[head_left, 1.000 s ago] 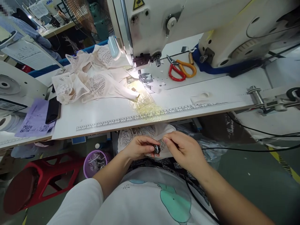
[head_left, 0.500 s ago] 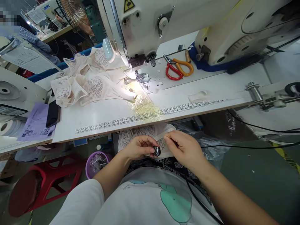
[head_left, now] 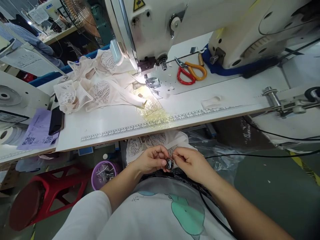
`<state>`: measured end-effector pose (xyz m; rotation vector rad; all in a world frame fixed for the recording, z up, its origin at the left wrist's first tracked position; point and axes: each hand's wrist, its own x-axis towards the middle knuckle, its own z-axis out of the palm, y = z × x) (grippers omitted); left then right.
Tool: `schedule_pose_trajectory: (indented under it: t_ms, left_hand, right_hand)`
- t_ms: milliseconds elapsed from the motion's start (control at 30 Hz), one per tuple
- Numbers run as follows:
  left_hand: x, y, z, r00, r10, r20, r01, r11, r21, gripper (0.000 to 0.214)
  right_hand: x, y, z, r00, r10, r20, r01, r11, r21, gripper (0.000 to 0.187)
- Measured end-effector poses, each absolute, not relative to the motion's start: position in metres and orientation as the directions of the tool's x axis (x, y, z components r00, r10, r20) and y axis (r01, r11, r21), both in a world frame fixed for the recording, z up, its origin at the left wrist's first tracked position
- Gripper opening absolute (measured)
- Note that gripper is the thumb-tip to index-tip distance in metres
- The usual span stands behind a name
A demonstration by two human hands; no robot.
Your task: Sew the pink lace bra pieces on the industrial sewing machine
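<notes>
Left of the left hand (head_left: 153,160), a purple bin (head_left: 96,180) holds tangled pale scraps (head_left: 106,171). That hand grips a small rounded piece (head_left: 169,163), dark and shiny; just beside it, the right hand (head_left: 191,164) is pinched closed, on what I cannot tell.

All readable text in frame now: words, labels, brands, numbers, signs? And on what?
"JUKI": background sewing machine.
No words seen: yellow warning triangle on the near machine head, pictogram only.
Too small or blurred to read: shirt lettering, ruler scale numbers, purple sheet print and codes, hanging white sheet, label on the left-hand machine.
</notes>
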<state>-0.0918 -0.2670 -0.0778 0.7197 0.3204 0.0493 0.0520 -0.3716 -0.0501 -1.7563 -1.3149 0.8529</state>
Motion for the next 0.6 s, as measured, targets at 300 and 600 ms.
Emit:
schedule_pose_trajectory:
  t_ms: [300, 600]
  left_hand:
    - [-0.093, -0.265, -0.080, 0.958, 0.068, -0.279, 0.154, 0.699, 0.699, 0.036]
    - [-0.095, -0.256, -0.070, 0.958, 0.053, -0.282, 0.199, 0.588, 0.784, 0.037]
  right_hand:
    - [0.056, -0.373, -0.040, 0.343, 0.938, 0.041, 0.490, -0.141, -0.860, 0.024]
    - [0.061, -0.380, -0.033, 0.381, 0.907, 0.181, 0.589, -0.087, -0.804, 0.024]
